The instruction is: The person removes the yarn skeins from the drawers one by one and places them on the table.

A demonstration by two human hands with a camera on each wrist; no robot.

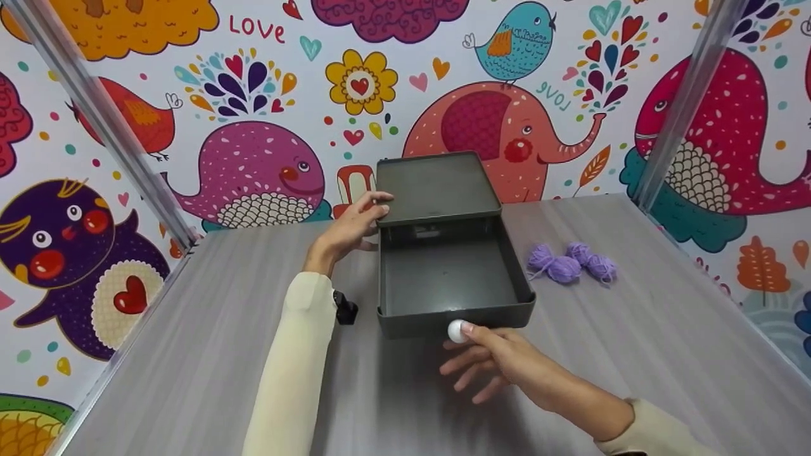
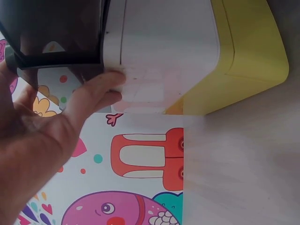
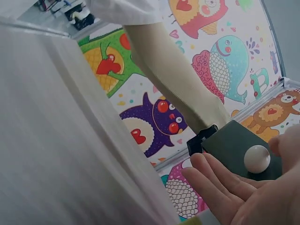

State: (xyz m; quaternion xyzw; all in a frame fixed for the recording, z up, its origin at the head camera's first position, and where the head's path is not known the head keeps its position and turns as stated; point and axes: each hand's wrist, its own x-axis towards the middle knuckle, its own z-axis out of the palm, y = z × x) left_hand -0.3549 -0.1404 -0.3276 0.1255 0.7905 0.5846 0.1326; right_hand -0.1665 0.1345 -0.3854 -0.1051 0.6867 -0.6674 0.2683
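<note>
Drawer standing well out, thumb at the knob

Here we have a small drawer cabinet (image 1: 437, 187) on the bench (image 1: 633, 354), its dark grey drawer (image 1: 412, 324) jutting well out from its front. The left hand (image 1: 348, 225) grips the cabinet's upper left edge; the right hand (image 1: 507, 361) works in front of the cabinet, thumb at the round white knob (image 1: 456, 332), other fingers spread and not wrapped round it. The hands are well apart. How does it handle? We judge stiff, light plastic, smooth enough to skid or tip forward with so much drawer out front, so that left-hand hold looks well placed. The knob looks hard and slick; we'd pinch it between thumb and forefinger, with the drawer's front rim as second hold. And right of the cabinet, purple yarn balls (image 1: 562, 269): soft, light, hard to damage, though loose strands might snag.
</note>
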